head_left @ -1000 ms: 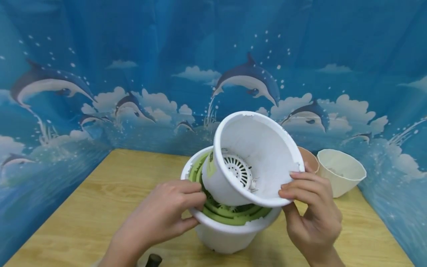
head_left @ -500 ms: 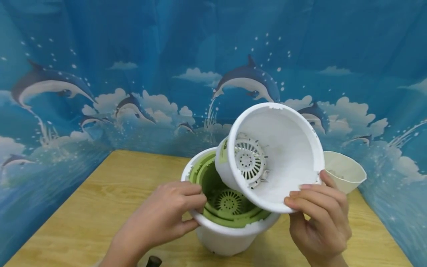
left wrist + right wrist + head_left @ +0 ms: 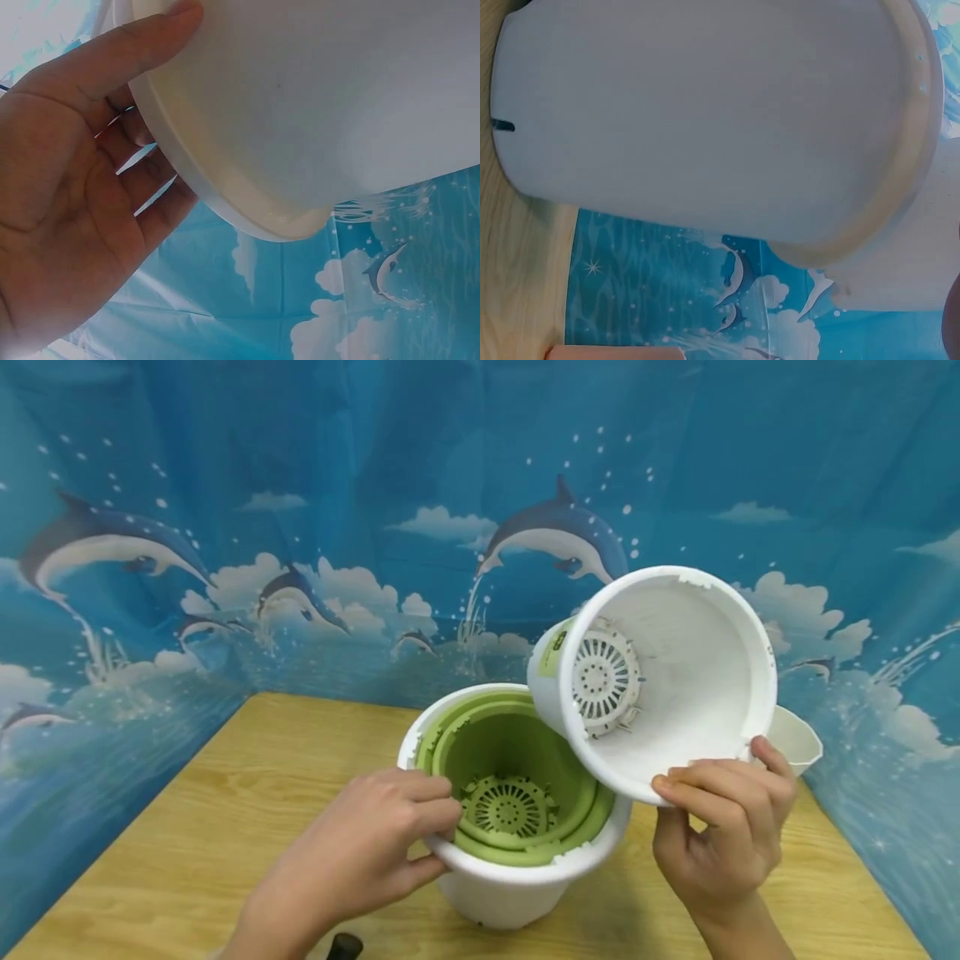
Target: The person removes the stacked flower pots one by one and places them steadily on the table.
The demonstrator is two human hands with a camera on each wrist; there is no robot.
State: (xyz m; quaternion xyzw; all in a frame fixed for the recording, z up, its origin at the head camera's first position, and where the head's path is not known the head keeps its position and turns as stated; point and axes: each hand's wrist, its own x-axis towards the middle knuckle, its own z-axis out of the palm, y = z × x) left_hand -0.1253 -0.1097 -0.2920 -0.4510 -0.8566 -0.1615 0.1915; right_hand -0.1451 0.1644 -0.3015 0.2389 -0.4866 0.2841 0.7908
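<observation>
A white plastic flowerpot (image 3: 504, 897) stands on the table with green pots (image 3: 480, 768) nested inside it; a slotted green base shows at the bottom. My left hand (image 3: 382, 839) grips its left rim, fingers over the edge and thumb outside; the left wrist view shows this hand (image 3: 75, 165) on the white rim too. My right hand (image 3: 727, 827) pinches the lower right rim of a second white flowerpot (image 3: 697, 668). This one is tilted on its side in the air above the green pots' right edge, its mouth facing me, with slots in its base and a green label outside.
A cream pot (image 3: 798, 739) stands at the back right, partly hidden by the raised pot. An orange-brown pot (image 3: 615, 353) peeks into the right wrist view. A black object's tip (image 3: 345, 946) shows by my left forearm. A dolphin-print curtain (image 3: 345, 485) surrounds the wooden table (image 3: 225, 793).
My right hand has lifted the white flowerpot up and to the right, out of the green one, uncovering the green interior. My left hand has stayed on the standing pot's rim.
</observation>
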